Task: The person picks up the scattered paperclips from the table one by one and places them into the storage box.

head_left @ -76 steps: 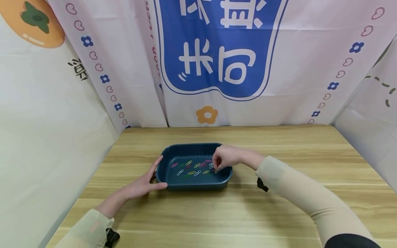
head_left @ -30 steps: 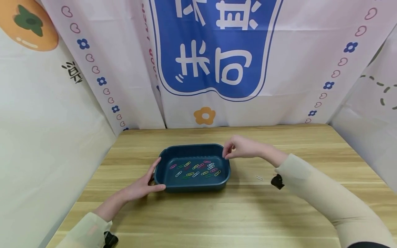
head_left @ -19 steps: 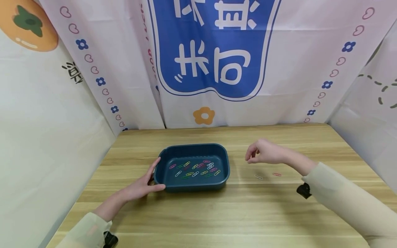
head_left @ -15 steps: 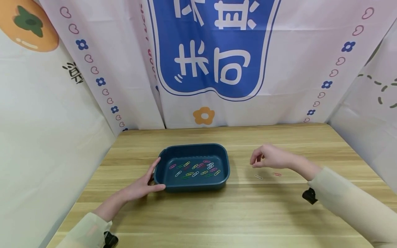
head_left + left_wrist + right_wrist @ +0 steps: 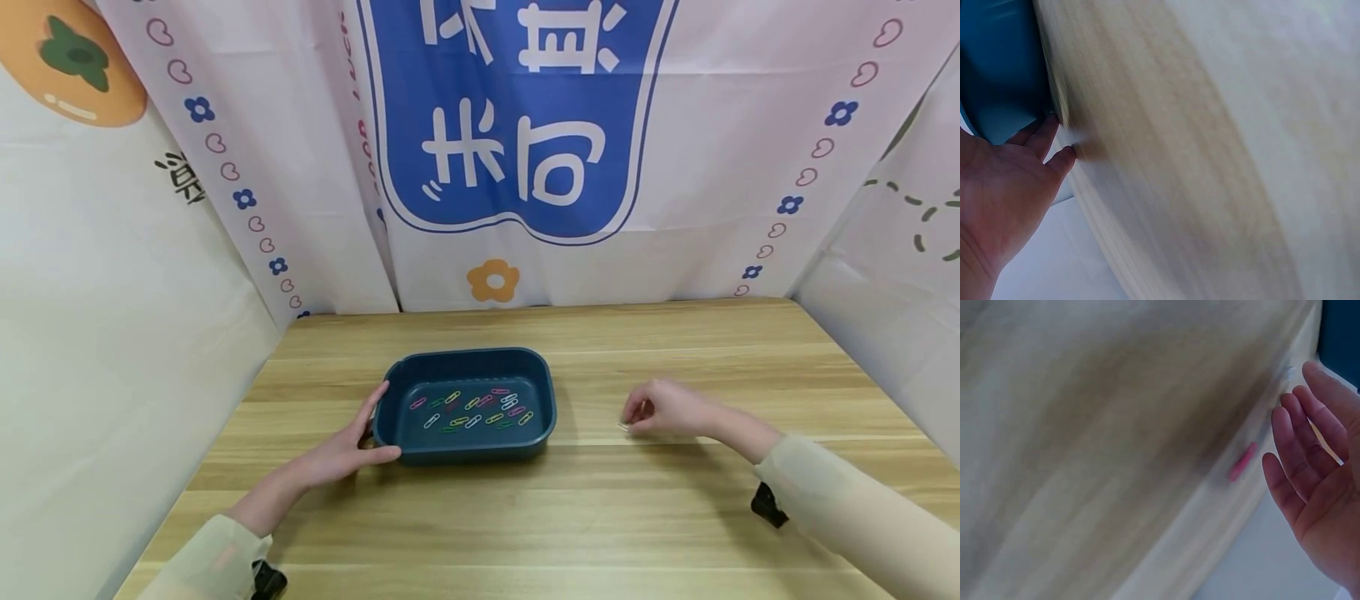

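My left hand [image 5: 341,450] rests against the left end of a dark blue rectangular tray [image 5: 457,455], thumb and fingers stretched along its outer wall. In the left wrist view, fingertips touch the tray's lower side. Inside the tray lie several coloured paper clips [image 5: 473,422], yellow, white, pink and green. To the right, my right hand [image 5: 667,408] is low over the table, fingertips right at a white paper clip [image 5: 622,427]. The right wrist view shows relaxed fingers with a gap to the thumb. A pink paper clip [image 5: 1243,462] lies beside them, hidden by the hand in the head view.
The wooden table [image 5: 480,525] carries the tray near its back half. Behind it hangs a white cloth [image 5: 705,267] with a blue printed panel [image 5: 517,192]. More pale cloth encloses the left and right sides.
My right hand left the tray, moved right and came down to the white paper clip. A pink paper clip came into view on the table, then got covered. My left hand stays at the tray.
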Tool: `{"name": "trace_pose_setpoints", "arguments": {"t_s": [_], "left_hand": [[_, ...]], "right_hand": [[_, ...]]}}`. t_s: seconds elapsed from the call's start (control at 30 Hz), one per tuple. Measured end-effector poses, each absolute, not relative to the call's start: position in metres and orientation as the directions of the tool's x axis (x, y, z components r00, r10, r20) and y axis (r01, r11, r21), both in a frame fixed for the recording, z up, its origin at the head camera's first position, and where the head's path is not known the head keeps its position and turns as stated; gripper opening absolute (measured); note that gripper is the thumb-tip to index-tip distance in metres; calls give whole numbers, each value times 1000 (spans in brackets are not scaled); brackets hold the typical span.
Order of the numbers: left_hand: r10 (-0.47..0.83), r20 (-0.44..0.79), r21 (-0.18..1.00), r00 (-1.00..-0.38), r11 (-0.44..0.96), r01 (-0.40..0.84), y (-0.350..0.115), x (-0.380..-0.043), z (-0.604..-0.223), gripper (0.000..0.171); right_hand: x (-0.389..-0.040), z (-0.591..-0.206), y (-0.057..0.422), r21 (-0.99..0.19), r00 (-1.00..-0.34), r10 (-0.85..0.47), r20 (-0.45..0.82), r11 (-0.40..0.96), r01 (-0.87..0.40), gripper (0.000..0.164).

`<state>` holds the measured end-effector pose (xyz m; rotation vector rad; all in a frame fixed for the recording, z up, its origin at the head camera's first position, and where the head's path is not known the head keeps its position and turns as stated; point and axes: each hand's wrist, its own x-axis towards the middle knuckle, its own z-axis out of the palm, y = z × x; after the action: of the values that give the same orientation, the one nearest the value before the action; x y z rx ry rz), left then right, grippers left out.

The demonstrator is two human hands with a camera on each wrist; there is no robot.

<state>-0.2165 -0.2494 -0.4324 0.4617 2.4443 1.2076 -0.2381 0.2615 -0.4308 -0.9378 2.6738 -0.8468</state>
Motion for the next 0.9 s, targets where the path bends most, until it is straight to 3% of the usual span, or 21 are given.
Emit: {"name": "trace_pose_setpoints", "arguments": {"t_s": [0.33,0.9], "left_hand": [[447,-182,804,-876,580,130,-251,-218,-435,96],[437,-188,792,-879,597,128,-250,-216,-432,96]], "right_hand": [[-237,-434,261,-560,-808,-589,10,666,-493,9],[-239,-432,259,-574,-785,-620,3,642,-509,10]]}}
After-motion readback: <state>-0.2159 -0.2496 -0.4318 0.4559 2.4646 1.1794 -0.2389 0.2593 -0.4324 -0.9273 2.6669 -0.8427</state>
